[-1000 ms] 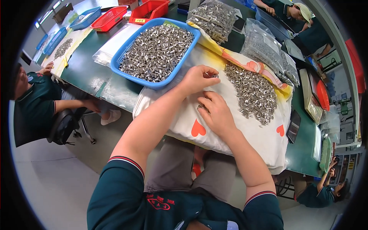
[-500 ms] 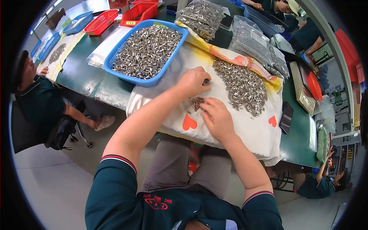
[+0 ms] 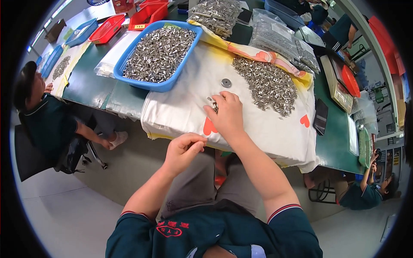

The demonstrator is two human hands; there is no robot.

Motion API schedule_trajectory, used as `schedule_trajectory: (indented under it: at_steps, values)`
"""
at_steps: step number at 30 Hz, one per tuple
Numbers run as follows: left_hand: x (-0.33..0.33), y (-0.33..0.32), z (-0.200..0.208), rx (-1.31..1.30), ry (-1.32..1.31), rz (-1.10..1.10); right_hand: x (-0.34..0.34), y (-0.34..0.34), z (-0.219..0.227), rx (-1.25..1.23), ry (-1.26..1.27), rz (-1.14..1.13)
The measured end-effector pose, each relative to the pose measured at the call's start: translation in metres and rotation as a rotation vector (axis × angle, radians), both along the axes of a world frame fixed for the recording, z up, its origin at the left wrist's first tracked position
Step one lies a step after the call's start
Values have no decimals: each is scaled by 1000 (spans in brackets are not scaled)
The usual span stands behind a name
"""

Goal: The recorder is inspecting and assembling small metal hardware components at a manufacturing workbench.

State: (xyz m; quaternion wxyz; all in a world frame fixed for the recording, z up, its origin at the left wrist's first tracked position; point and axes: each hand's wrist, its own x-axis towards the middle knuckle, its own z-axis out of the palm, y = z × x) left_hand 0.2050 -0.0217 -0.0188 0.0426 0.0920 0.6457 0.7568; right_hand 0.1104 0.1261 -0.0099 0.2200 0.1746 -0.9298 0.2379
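Note:
My left hand (image 3: 184, 151) is closed at the cloth's near edge, its fingers curled in with the thumb against them. Whatever it may hold is hidden. Resting on the white cloth (image 3: 180, 116), my right hand (image 3: 228, 114) is open, thumb apart from its fingers, and partly covers a few small metal cylinders (image 3: 215, 106). Just beyond its fingertips lies a grey metal disc (image 3: 226, 83) with a hole at its centre. A large heap of similar cylinders (image 3: 269, 86) spreads over the cloth to the right.
A blue basket (image 3: 161, 87) full of cylinders stands at the back left. Bags of metal parts (image 3: 215, 17) lie behind the cloth, near red trays (image 3: 148, 13). On the right is a dark phone (image 3: 321, 117). A seated co-worker (image 3: 47, 116) is at left, others at right.
My left hand has left the disc and drawn back to the cloth's near edge. My right hand has moved forward and left, over the small cylinders. The disc now lies uncovered.

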Motion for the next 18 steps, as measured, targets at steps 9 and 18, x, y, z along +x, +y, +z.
schedule_trajectory:
  at_steps: [9,18]
  values:
    - [17,1,-26,70,-319,-75,-4,1,0,-80,-16,74]
    - [21,24,-59,355,-644,-200,-3,20,-1,74,-140,291]
